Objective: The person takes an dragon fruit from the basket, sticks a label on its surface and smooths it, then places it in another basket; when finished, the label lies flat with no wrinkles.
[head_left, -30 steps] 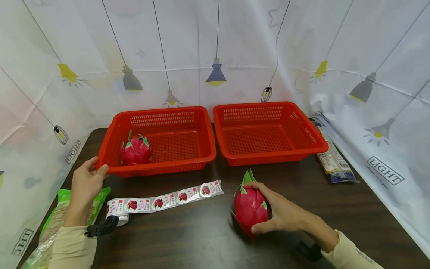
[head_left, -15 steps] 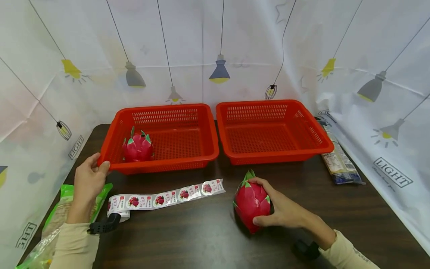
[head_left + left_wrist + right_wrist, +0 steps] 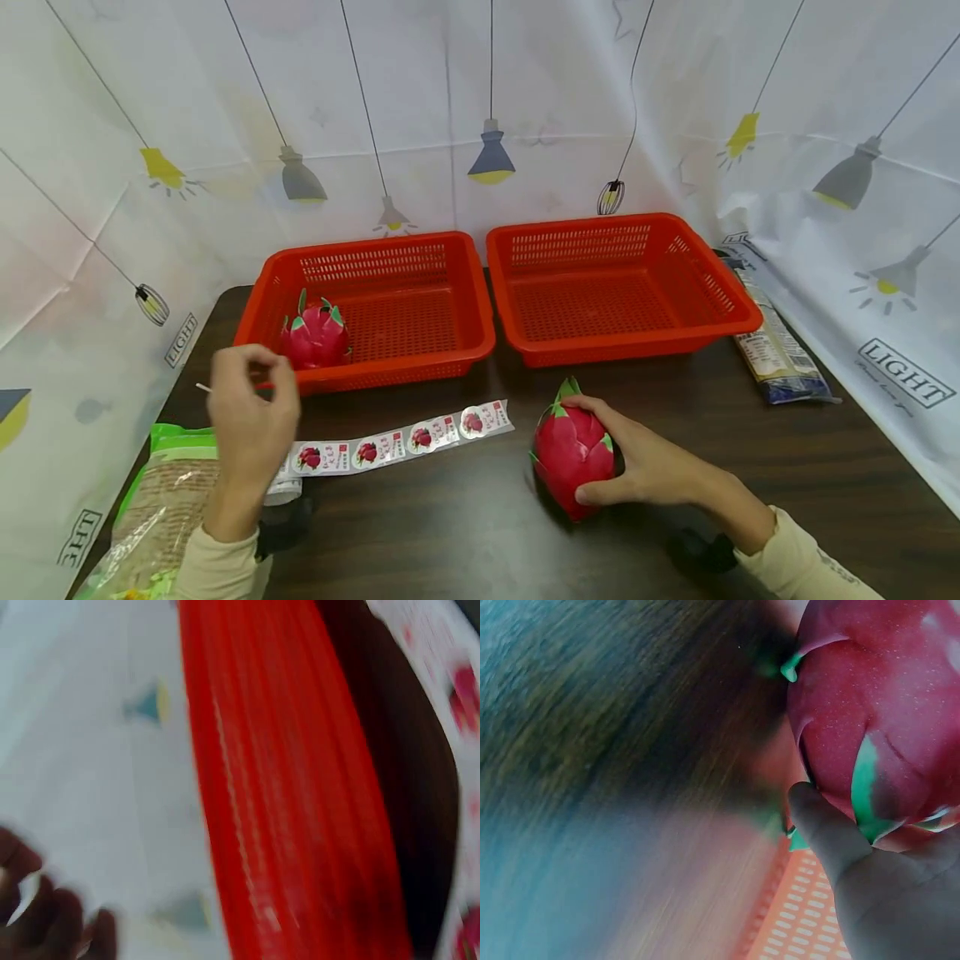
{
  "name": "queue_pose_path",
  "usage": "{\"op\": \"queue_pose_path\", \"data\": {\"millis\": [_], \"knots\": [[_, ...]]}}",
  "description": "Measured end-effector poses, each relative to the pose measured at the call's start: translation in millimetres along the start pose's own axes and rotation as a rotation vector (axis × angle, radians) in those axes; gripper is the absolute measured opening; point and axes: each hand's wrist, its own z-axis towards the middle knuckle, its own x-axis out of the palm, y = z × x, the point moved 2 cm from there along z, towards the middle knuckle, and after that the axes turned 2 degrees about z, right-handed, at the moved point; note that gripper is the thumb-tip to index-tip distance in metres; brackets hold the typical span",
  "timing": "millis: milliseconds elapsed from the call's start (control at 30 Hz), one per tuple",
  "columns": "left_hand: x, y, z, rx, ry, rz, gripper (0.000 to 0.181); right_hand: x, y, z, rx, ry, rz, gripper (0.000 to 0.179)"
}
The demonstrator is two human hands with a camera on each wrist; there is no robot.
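Observation:
My right hand (image 3: pixel 630 454) grips a pink dragon fruit (image 3: pixel 570 454) with green-tipped scales, low over the table. The right wrist view shows the thumb (image 3: pixel 829 832) curled against the fruit's side. Blurred by motion, my left hand (image 3: pixel 251 408) is in front of the left red basket's (image 3: pixel 405 367) near left corner, fingers bent. A thin white sliver (image 3: pixel 203 387) shows beside it; I cannot tell whether the fingers hold it. Inside that basket, at its left end, sits another dragon fruit (image 3: pixel 318 335). A strip of dragon fruit labels (image 3: pixel 401 444) lies unrolled between the hands, its roll partly hidden.
At the back right stands a second red basket (image 3: pixel 615 346). A green-edged plastic bag (image 3: pixel 161 504) lies at the left edge, under the left forearm. By the right side of the table rests a blue-and-white packet (image 3: pixel 783 350). A lamp-printed curtain (image 3: pixel 420 108) encloses the table.
My left hand has come off the left basket's corner and moved right and toward me. My right hand still grips the dragon fruit, in nearly the same place.

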Motion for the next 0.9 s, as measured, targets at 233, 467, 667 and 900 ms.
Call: {"op": "queue_pose_path", "data": {"millis": [233, 467, 667, 900], "knots": [[75.0, -51.0, -34.7, 0.173, 0.931, 0.199, 0.026, -3.2, 1.7, -1.6, -0.034, -0.02, -0.079, 0.094], [120.1, -43.5, -53.1, 0.272, 0.985, 0.387, 0.035, -1.8, 4.4, -4.7, -0.041, -0.026, -0.143, 0.094], [127.1, -39.8, -56.8, 0.292, 0.987, 0.414, 0.03, -3.9, 7.9, -8.2, -0.052, -0.048, -0.186, 0.094], [128.5, -39.8, -57.0, 0.338, 0.933, 0.4, 0.015, -17.3, 13.0, -13.2, -0.051, -0.165, -0.316, 0.093]]}}
